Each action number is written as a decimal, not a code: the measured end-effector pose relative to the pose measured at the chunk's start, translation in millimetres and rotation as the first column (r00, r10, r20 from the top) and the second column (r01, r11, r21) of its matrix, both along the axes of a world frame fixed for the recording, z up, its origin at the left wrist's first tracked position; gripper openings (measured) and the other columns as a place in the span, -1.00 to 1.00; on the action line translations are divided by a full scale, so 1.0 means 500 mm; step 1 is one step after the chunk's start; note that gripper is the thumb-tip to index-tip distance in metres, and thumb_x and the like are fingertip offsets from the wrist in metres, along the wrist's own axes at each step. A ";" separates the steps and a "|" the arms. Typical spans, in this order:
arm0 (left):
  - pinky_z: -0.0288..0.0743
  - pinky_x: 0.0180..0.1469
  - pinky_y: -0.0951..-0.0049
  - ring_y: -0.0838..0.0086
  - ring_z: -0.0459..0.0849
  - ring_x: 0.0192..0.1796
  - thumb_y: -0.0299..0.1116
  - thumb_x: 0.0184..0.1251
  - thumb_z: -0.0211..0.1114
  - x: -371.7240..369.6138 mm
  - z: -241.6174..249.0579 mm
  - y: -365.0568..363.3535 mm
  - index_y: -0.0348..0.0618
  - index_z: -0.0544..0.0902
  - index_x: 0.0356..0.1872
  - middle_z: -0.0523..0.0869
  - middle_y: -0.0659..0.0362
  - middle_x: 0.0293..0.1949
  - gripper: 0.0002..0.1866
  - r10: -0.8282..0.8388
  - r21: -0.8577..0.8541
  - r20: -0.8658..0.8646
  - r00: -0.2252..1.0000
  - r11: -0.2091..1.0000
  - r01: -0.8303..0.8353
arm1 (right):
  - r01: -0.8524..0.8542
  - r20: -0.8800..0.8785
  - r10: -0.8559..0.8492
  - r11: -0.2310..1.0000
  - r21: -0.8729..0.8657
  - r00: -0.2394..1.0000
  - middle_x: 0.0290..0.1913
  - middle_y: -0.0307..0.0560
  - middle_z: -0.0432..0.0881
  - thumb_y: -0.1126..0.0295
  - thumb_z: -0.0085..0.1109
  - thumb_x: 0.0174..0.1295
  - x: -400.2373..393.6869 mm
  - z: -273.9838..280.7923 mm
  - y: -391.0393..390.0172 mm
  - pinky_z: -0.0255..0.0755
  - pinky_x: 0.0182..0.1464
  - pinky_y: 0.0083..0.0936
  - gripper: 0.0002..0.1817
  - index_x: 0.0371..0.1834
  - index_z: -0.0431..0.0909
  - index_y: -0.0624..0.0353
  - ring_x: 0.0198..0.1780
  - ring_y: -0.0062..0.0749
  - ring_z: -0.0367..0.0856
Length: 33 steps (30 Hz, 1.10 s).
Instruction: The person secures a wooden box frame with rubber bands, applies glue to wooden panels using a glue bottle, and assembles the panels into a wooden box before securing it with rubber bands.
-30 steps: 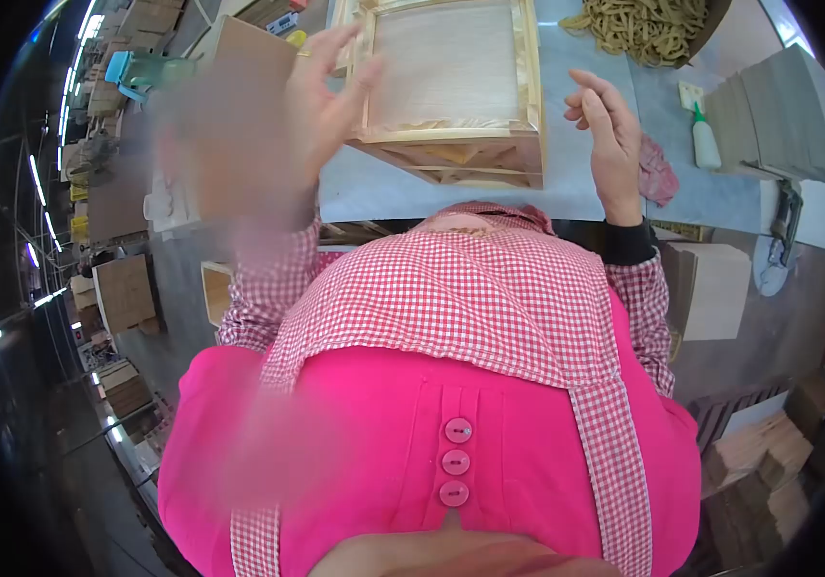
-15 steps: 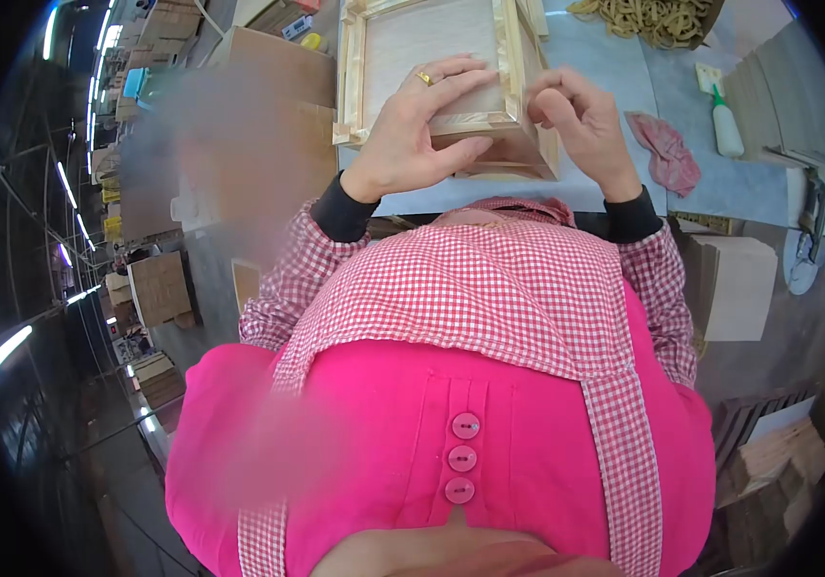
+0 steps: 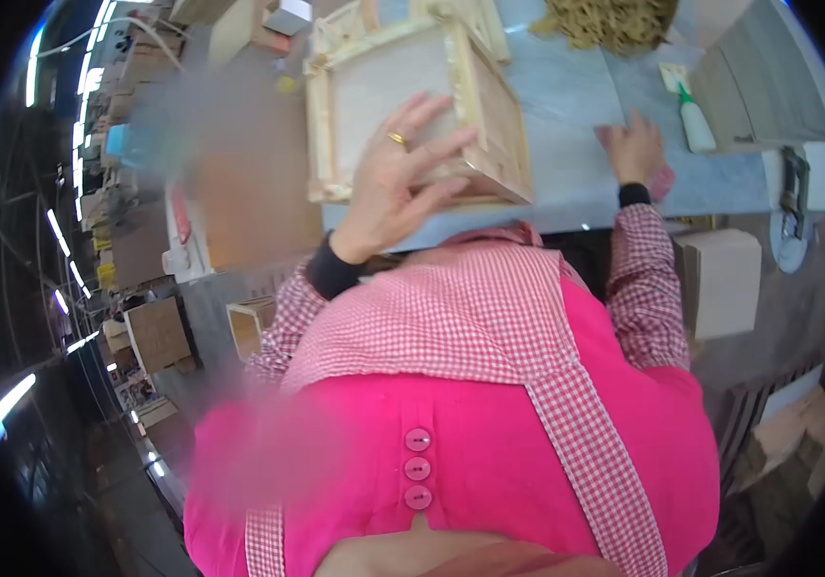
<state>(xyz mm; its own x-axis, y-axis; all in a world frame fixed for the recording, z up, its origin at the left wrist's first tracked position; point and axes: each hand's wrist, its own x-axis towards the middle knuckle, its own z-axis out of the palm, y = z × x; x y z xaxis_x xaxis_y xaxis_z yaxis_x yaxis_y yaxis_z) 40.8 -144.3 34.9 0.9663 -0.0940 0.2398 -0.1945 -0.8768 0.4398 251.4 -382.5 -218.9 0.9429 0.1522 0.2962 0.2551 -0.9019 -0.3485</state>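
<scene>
A pale wooden box frame [image 3: 511,135] with a flat light panel stands near the table's front edge. My left hand [image 3: 407,178], with a ring on one finger, rests on its near side, fingers spread over the panel and the edge. Out to the right, my right hand [image 3: 632,149] is over the table beside a crumpled pink cloth [image 3: 662,183], which it partly hides. Its fingers are apart, slightly blurred, and nothing shows in them.
A heap of tan bands [image 3: 609,21] lies at the back. A green-capped white bottle [image 3: 695,125] stands at the right, near stacked boards [image 3: 768,82]. A tape dispenser or similar tool [image 3: 794,207] hangs at the right edge. More wooden frames sit behind the box.
My right hand has left the box's right side and moved right to the pink cloth, its fingers opening. My left hand stays on the box. The camera view has shifted.
</scene>
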 end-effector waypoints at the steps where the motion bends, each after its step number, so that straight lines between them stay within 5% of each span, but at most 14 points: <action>1: 0.17 0.38 0.11 0.02 0.28 0.39 -0.34 0.07 0.42 0.003 0.006 0.004 0.01 0.58 0.19 0.43 0.01 0.32 -0.44 -0.002 0.018 -0.020 1.000 1.000 0.003 | 0.073 -0.089 -0.075 0.997 -0.030 0.993 -0.07 0.06 0.62 0.13 0.22 0.14 -0.005 -0.031 -0.006 0.41 0.06 -0.12 -0.56 0.04 0.56 0.12 0.00 0.07 0.55; 5: 0.16 0.38 0.11 0.01 0.26 0.41 -0.35 0.10 0.41 0.006 0.014 0.004 0.04 0.59 0.18 0.41 0.03 0.33 -0.47 0.010 0.031 -0.036 0.999 0.999 -0.009 | 0.141 -0.203 -0.175 0.975 -0.174 0.963 -0.07 0.04 0.64 0.13 0.21 0.16 -0.015 -0.071 -0.020 0.44 0.02 -0.12 -0.62 -0.02 0.59 0.08 -0.02 0.06 0.58; 8: 0.17 0.37 0.11 0.01 0.27 0.41 -0.35 0.09 0.41 0.007 0.012 0.002 0.06 0.60 0.18 0.43 0.05 0.33 -0.47 0.017 0.020 -0.033 0.999 1.000 -0.016 | -0.009 -0.436 0.158 0.946 0.324 0.886 -0.09 -0.01 0.61 0.22 0.20 0.24 0.011 -0.152 -0.029 0.51 -0.10 -0.31 -0.68 -0.08 0.55 0.20 -0.14 -0.13 0.63; 11: 0.18 0.36 0.10 0.02 0.29 0.40 -0.34 0.09 0.40 -0.002 -0.007 -0.004 0.06 0.60 0.17 0.45 0.06 0.31 -0.48 0.035 0.001 -0.046 0.998 0.999 -0.035 | -0.085 -0.206 0.564 0.446 0.891 0.799 -0.22 -0.15 0.59 0.47 0.22 0.22 -0.094 0.093 0.023 0.46 -0.21 -0.53 -0.86 -0.19 0.52 0.23 -0.27 -0.49 0.55; 12: 0.21 0.34 0.10 0.01 0.31 0.38 -0.31 0.09 0.40 0.001 -0.012 -0.004 0.10 0.61 0.17 0.48 0.06 0.29 -0.48 0.026 0.012 -0.030 0.999 1.000 -0.026 | -0.026 -0.139 0.596 0.260 0.965 0.791 -0.28 -0.13 0.59 0.51 0.26 0.18 -0.147 0.204 0.044 0.43 -0.20 -0.56 -0.86 -0.23 0.53 0.22 -0.28 -0.57 0.50; 14: 0.26 0.29 0.09 -0.02 0.36 0.33 -0.25 0.08 0.38 0.007 -0.018 0.001 0.18 0.61 0.16 0.53 0.08 0.23 -0.48 -0.004 0.043 0.008 1.000 0.999 0.003 | -0.235 0.132 0.574 0.110 0.966 0.808 -0.25 -0.10 0.58 0.59 0.28 0.08 -0.219 0.316 0.072 0.42 -0.14 -0.50 -0.80 -0.22 0.53 0.22 -0.21 -0.46 0.52; 15: 0.26 0.29 0.09 -0.02 0.36 0.33 -0.25 0.08 0.38 0.007 -0.021 0.003 0.18 0.61 0.16 0.53 0.08 0.23 -0.48 -0.005 0.043 0.005 1.000 0.999 0.005 | -0.231 0.128 0.572 0.111 0.967 0.810 -0.25 -0.10 0.58 0.59 0.28 0.08 -0.237 0.341 0.097 0.42 -0.14 -0.50 -0.80 -0.22 0.53 0.22 -0.21 -0.46 0.52; 17: 0.27 0.28 0.08 -0.01 0.37 0.33 -0.25 0.08 0.38 0.009 -0.025 0.006 0.17 0.61 0.16 0.54 0.09 0.22 -0.48 -0.041 0.077 0.036 0.999 0.996 0.038 | -0.555 0.353 0.606 0.178 0.812 0.712 -0.24 -0.07 0.57 0.64 0.27 -0.03 -0.260 0.369 0.126 0.42 -0.10 -0.45 -0.74 -0.23 0.53 0.21 -0.16 -0.31 0.52; 22: 0.28 0.27 0.08 0.02 0.39 0.32 -0.26 0.07 0.38 -0.003 -0.027 0.001 0.16 0.61 0.16 0.55 0.10 0.21 -0.48 -0.020 0.094 0.054 0.998 0.995 0.015 | -0.550 0.333 0.645 0.164 0.819 0.688 -0.17 -0.09 0.52 0.72 0.17 -0.02 -0.267 0.355 0.118 0.38 -0.15 -0.54 -0.69 -0.17 0.49 0.24 -0.15 -0.41 0.49; 25: 0.24 0.32 0.11 0.05 0.35 0.36 -0.35 0.10 0.38 -0.020 -0.008 -0.014 0.09 0.58 0.20 0.52 0.07 0.25 -0.46 -0.024 0.086 0.034 0.999 0.996 0.021 | -0.588 0.213 0.680 0.384 0.711 0.702 -0.29 -0.09 0.55 0.63 0.18 0.01 -0.263 0.324 0.069 0.41 -0.14 -0.44 -0.78 -0.24 0.56 0.20 -0.20 -0.23 0.52; 27: 0.22 0.35 0.13 0.06 0.32 0.38 -0.39 0.11 0.38 -0.017 -0.001 -0.015 0.05 0.57 0.22 0.50 0.06 0.27 -0.45 -0.019 0.080 0.025 1.000 0.997 0.017 | -0.365 0.051 0.552 0.476 0.800 0.832 -0.30 -0.11 0.56 0.60 0.14 0.09 -0.242 0.291 0.024 0.40 -0.18 -0.45 -0.84 -0.25 0.57 0.19 -0.25 -0.27 0.52; 32: 0.31 0.30 0.22 0.20 0.46 0.28 -0.31 0.20 0.36 -0.025 -0.009 0.020 -0.12 0.58 0.15 0.56 0.04 0.19 -0.54 0.055 -0.300 0.123 0.991 0.954 -0.016 | -0.277 0.180 0.211 0.760 0.589 0.961 -0.26 -0.19 0.61 0.46 0.20 0.20 -0.082 0.116 -0.084 0.40 -0.24 -0.58 -0.86 -0.18 0.59 0.17 -0.30 -0.56 0.50; 33: 0.31 0.29 0.30 0.29 0.48 0.25 -0.38 0.26 0.30 -0.028 0.002 0.040 -0.18 0.58 0.14 0.58 0.05 0.16 -0.59 0.160 -0.240 0.241 0.957 0.965 -0.101 | -0.235 0.147 0.190 0.877 0.420 0.971 -0.25 -0.15 0.63 0.38 0.17 0.25 -0.055 0.055 -0.100 0.41 -0.24 -0.57 -0.82 -0.15 0.59 0.20 -0.27 -0.55 0.53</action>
<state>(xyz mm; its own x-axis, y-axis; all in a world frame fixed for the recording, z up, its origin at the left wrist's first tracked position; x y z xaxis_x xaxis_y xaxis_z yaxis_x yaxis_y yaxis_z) 26.7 -124.4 35.8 0.8692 0.1133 0.4813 -0.2171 -0.7871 0.5774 224.0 -432.7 -191.2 0.8651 0.1816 0.4675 0.4765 -0.5886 -0.6531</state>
